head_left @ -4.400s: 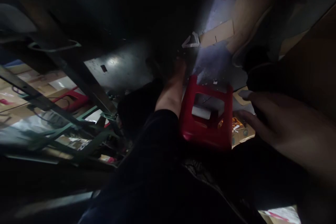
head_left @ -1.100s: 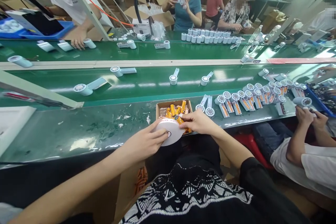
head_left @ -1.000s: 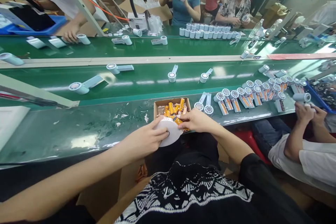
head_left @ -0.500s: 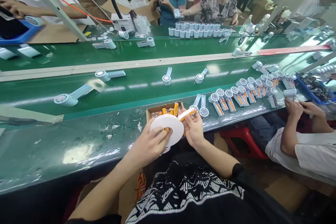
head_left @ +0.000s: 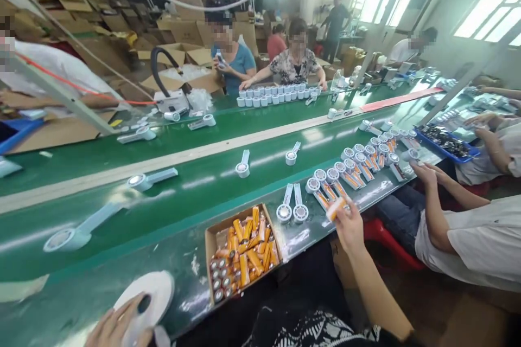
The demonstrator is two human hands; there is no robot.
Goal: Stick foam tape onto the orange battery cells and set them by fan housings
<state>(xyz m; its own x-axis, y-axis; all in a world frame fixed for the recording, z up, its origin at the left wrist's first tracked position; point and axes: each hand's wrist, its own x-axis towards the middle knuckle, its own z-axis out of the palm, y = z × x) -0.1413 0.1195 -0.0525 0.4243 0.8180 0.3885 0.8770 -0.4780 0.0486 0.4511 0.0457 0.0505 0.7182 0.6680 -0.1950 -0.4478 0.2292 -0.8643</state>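
At the lower left, my left hand (head_left: 112, 328) is closed on a white roll of tape (head_left: 161, 288), fingers at its centre hole, over the green bench. My right hand (head_left: 350, 229) pinches an orange battery (head_left: 337, 209) with white on it, close to the near end of a group of small handheld fans (head_left: 332, 175) whose handles show orange batteries. Two more fans (head_left: 300, 213) lie side by side left of my right hand. Between my hands stands a cardboard box (head_left: 208, 255) full of orange batteries (head_left: 247, 244).
Several fans lie spaced out on the green conveyor belt (head_left: 195, 190). A co-worker (head_left: 468, 238) sits at the right, handling a fan, near a blue tray (head_left: 474, 156) of dark parts. Across the belt, people stand behind rows of pale cylindrical parts (head_left: 264, 100).
My hands have moved apart. The left carried the tape roll down to the left; the right took the battery rightward towards the fans. The box between is now uncovered, and my view has tilted up.
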